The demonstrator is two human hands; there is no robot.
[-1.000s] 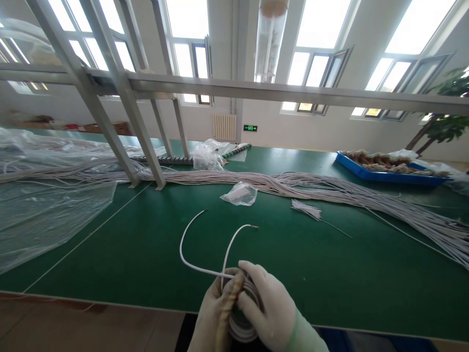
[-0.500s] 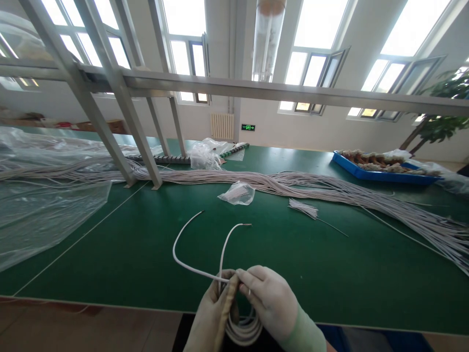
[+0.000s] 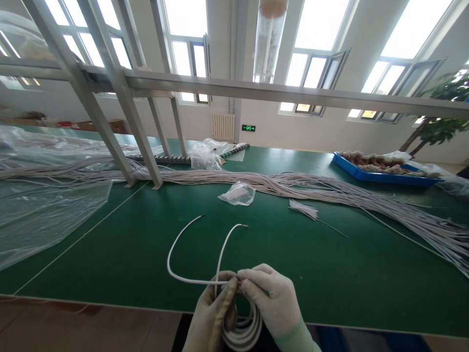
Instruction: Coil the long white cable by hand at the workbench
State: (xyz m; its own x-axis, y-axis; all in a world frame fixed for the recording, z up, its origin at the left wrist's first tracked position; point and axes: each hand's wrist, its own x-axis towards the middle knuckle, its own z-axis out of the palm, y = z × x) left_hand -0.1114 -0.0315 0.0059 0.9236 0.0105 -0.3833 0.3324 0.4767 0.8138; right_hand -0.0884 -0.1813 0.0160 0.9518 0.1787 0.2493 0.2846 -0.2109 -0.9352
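Gloved left hand (image 3: 212, 318) and right hand (image 3: 273, 305) pinching a white wire coil (image 3: 244, 330) at the near table (image 3: 330, 274) edge, coil upright, both free ends (image 3: 220, 244) arching away.

Bottom edge of the frame chops off both white-gloved hands at the wrists, left hand (image 3: 212, 318) and right hand (image 3: 273, 305). The coiled white cable (image 3: 244, 330) is half buried behind those fingers, so can't count the loops. Far right, the shallow blue plastic tray (image 3: 384, 175) holds brownish stuff too small to identify.
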